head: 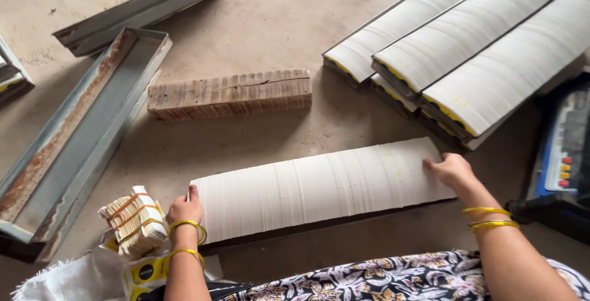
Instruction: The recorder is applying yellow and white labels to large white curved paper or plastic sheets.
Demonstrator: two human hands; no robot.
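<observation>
Long row of white paper pieces [319, 187] lay packed in a dark tray on the concrete floor [276, 24], straight ahead of the person. Left hand [186, 207] pressed flat against its left end, right hand [450, 171] against the right end — neither pinching anything. Rubber-banded bundle [134, 221] sat just left; wooden block [230, 94] beyond.

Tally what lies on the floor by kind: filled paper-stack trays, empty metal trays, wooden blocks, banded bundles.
Filled paper-stack trays: 4, one between left hand and right hand, three at the back
Empty metal trays: 2
Wooden block: 1
Banded bundle: 1
Total: 8
</observation>
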